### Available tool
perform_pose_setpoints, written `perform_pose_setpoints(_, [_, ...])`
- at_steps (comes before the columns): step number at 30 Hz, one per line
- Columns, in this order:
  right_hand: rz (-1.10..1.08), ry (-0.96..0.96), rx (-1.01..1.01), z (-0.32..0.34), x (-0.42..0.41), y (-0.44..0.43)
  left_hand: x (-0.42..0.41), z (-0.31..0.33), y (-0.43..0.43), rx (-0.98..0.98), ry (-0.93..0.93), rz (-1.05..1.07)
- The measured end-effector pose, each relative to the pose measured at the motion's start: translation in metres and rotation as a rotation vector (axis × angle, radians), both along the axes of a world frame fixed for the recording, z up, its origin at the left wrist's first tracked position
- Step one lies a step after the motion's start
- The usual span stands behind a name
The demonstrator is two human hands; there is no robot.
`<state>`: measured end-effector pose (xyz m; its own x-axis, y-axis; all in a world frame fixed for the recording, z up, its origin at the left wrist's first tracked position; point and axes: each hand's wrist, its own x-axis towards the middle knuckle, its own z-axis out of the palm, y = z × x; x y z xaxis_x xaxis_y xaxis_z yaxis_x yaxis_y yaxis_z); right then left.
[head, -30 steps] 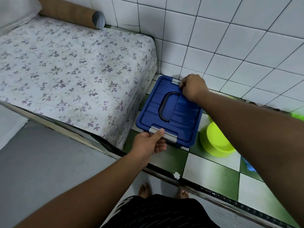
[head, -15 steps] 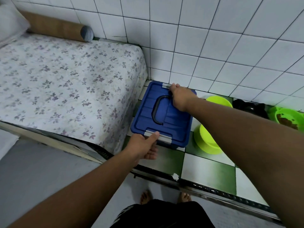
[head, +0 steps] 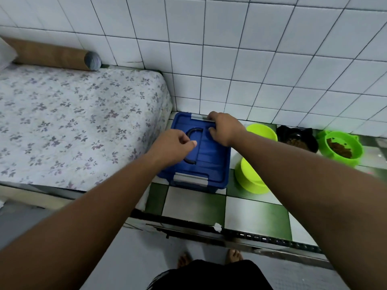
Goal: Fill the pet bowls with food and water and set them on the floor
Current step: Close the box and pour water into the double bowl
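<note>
Now that the left hand has quit the near latch, which it thumbed a moment ago, it hovers over the lid of the blue box, just beside the black handle. That latch sticks out from the box edge, so I judge it undone: the food store is half unlocked and nothing is poured yet. Right hand is at the same spot as before, fingers curled over the far latch, thumb on the lid. Left hand: fingers loosely curled, thumb out, holding nothing I can see; contact with the handle unclear. Both forearms reach forward and down. Box sits on the floor under both hands. Far lime bowl just right of the right hand looks empty; near lime bowl sits beside the right forearm. Farther right, black bowl and green bowl hold kibble.
</note>
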<state>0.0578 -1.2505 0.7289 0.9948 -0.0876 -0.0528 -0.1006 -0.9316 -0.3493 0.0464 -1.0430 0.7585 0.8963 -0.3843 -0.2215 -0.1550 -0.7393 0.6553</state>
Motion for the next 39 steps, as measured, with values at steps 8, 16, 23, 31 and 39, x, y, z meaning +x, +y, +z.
perform_pose_setpoints(8, [-0.227,-0.097,0.16,-0.004,-0.039,-0.006,0.024,-0.009,-0.045,-0.069,-0.188,-0.114])
perform_pose_setpoints(16, [-0.372,-0.131,0.189,-0.005,-0.088,-0.041,0.011,-0.006,-0.089,-0.148,-0.261,-0.269])
perform_pose_setpoints(23, [-0.406,-0.16,0.214,-0.003,-0.134,-0.077,-0.026,0.001,-0.13,-0.163,-0.238,-0.286])
perform_pose_setpoints(31, [-0.434,-0.211,0.223,0.013,-0.206,-0.123,-0.092,0.012,-0.175,-0.15,-0.251,-0.327])
perform_pose_setpoints(39, [-0.52,-0.3,0.242,0.035,-0.298,-0.179,-0.172,0.02,-0.243,-0.21,-0.221,-0.356])
